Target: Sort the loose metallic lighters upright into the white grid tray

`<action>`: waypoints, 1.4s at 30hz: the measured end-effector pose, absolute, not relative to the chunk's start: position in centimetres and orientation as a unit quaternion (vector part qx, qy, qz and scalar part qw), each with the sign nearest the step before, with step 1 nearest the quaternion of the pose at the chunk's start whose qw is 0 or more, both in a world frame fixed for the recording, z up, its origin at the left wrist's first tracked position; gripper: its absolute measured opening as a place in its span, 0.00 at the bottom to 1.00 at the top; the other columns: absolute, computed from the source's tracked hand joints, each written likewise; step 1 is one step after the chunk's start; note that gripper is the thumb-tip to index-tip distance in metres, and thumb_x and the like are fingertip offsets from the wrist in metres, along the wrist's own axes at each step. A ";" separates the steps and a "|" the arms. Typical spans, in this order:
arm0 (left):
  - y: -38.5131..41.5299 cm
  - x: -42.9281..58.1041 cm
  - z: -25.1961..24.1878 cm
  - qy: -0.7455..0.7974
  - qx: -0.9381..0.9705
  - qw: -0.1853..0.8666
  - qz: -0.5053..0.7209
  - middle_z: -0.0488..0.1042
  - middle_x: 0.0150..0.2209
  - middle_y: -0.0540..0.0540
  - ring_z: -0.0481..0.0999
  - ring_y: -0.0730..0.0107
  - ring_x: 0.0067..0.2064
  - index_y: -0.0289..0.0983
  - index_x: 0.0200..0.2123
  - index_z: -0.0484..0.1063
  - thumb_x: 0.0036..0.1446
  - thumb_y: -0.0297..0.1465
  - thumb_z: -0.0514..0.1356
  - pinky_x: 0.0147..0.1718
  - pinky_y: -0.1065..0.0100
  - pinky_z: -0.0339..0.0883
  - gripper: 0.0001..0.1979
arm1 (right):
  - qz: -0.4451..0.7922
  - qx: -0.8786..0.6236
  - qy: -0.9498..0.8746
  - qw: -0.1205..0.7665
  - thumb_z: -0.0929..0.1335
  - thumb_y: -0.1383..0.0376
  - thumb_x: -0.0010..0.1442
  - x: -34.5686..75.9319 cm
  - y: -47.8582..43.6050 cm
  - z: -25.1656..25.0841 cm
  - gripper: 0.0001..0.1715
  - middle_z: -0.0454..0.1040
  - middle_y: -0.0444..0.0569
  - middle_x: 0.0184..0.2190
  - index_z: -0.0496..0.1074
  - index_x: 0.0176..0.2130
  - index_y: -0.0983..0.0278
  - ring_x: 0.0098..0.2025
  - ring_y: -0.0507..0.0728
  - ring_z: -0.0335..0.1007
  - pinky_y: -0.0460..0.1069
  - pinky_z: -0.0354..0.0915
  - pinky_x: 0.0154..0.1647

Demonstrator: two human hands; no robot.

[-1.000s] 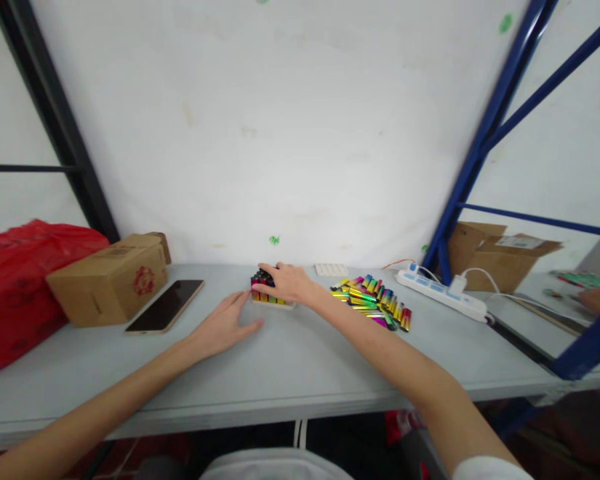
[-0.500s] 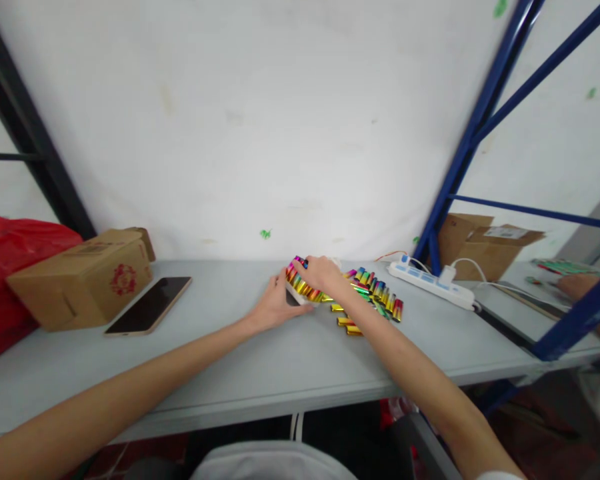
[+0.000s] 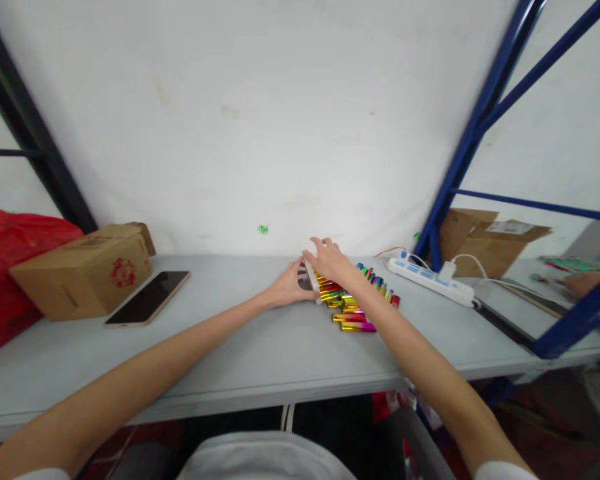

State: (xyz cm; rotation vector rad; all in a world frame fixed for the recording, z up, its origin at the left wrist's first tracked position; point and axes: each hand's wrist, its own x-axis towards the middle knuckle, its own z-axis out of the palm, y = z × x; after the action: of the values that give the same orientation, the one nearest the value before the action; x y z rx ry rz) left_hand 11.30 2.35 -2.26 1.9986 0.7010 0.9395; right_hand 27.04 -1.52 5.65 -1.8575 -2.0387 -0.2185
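My left hand (image 3: 291, 287) grips a shallow white tray (image 3: 311, 280), stood up on its edge, thumb low and fingers at the far side. Against the tray's right side lie shiny cylindrical batteries (image 3: 357, 319) in gold, red, green and purple, spread in a loose heap on the table. Over the tray's far end is my right hand (image 3: 330, 259), its fingers stretched and apart, the thumb close to the rim. Whether that thumb touches the tray I cannot tell. My right forearm hides part of the batteries.
A dark-screened phone (image 3: 149, 299) and a cardboard box (image 3: 87, 270) are to the left, beside a red plastic bag (image 3: 15, 267). Right of the batteries lies a white power strip (image 3: 430, 281) with cables. A blue shelf post (image 3: 473, 140) rises behind it. Another person's hand (image 3: 583, 285) shows far right.
The tray has tipped up towards the right, and batteries that lay in it are now against its side and on the table. My right hand has lifted, its fingers spreading.
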 end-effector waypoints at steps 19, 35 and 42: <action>1.7 12.0 -2.4 0.267 0.805 0.363 0.386 0.71 0.62 0.34 0.74 0.46 0.61 0.39 0.70 0.52 0.39 0.41 0.78 0.62 0.46 0.66 0.59 | -0.068 -0.618 -0.781 0.067 0.54 0.61 0.75 28.2 0.5 3.6 0.26 0.77 0.61 0.56 0.74 0.55 0.68 0.59 0.63 0.72 0.54 0.62 0.59; 1.5 11.9 -2.6 0.282 0.802 0.362 0.383 0.71 0.61 0.34 0.74 0.46 0.59 0.39 0.72 0.51 0.39 0.42 0.78 0.62 0.43 0.65 0.61 | -0.094 -0.646 -0.752 0.091 0.53 0.64 0.76 32.6 0.4 2.5 0.25 0.78 0.61 0.54 0.74 0.53 0.68 0.54 0.62 0.74 0.51 0.62 0.54; 1.3 11.7 -2.3 0.256 0.798 0.382 0.390 0.71 0.60 0.35 0.75 0.48 0.57 0.40 0.71 0.53 0.40 0.40 0.78 0.60 0.46 0.67 0.58 | -0.079 -0.663 -0.738 0.100 0.52 0.65 0.76 34.0 1.0 1.7 0.27 0.79 0.61 0.52 0.75 0.51 0.68 0.51 0.60 0.75 0.48 0.62 0.49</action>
State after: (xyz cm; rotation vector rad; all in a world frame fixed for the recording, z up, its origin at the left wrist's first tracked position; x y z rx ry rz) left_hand 11.71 1.29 -2.29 2.0350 0.6533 0.9956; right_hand 34.05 1.03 1.69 -1.9588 -2.1821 -0.2343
